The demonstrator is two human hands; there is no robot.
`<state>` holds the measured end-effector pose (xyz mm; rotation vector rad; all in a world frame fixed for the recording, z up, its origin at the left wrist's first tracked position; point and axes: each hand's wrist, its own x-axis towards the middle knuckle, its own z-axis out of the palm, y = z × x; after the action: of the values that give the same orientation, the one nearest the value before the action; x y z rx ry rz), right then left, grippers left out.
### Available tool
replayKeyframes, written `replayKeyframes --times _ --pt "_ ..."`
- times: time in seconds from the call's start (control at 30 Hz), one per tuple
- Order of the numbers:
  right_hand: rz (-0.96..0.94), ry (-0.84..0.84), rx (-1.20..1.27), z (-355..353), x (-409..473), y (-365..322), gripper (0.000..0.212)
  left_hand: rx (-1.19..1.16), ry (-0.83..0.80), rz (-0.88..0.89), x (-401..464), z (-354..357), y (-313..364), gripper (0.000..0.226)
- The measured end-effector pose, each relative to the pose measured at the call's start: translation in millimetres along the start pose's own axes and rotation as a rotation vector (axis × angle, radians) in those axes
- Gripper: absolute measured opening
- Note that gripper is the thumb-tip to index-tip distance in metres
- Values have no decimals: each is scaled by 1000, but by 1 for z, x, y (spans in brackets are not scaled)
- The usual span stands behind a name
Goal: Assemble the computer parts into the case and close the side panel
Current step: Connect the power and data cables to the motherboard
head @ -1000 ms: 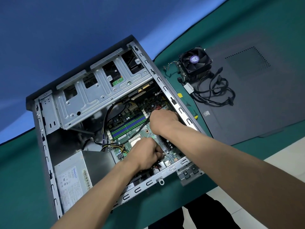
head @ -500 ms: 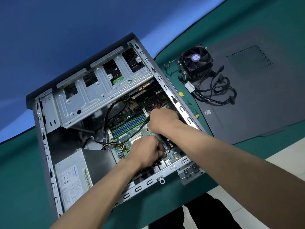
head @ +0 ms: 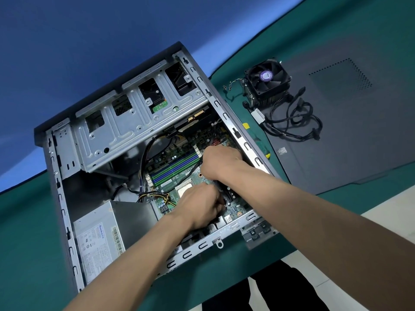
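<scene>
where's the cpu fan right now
In the head view the cpu fan sits outside the case, to its right, at the side panel's near corner, beside coiled black cables.

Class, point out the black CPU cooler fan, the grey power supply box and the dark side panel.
Black CPU cooler fan (head: 267, 76), head view, purple hub label.
Grey power supply box (head: 98, 245), head view, white label.
Dark side panel (head: 350, 140), head view, bare flat face.

Bright even light, soft shadows, wide-angle bending at edges, slight softness throughout
</scene>
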<state>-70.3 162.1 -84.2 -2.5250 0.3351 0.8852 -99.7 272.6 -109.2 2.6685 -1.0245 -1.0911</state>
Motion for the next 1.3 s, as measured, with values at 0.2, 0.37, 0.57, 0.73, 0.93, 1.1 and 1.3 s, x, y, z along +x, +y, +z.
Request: replayKeyframes --times 0.2,0.37,0.57,0.73,0.93,1.1,1.3 --pt "-2 1 13 -1 -1 0 23 -86 2 -34 -1 0 -1 15" --pt "-29 9 7 -3 -4 -1 25 -99 14 -49 1 1 -1 14" --pt "-62 11 7 -4 -7 -2 17 -94 3 -46 5 3 0 10" --pt "-54 9 9 -4 -6 -2 22 -217 -37 -138 8 4 -4 16" --pt "-32 -12 7 -4 -6 -4 19 -238 -53 -149 12 2 -5 16" --pt "-22 -28 11 -2 -7 -3 16 -350 -18 -267 7 0 -13 33" --pt "-59 -59 5 -1 -7 -4 20 -276 50 -221 -8 -10 -17 17"
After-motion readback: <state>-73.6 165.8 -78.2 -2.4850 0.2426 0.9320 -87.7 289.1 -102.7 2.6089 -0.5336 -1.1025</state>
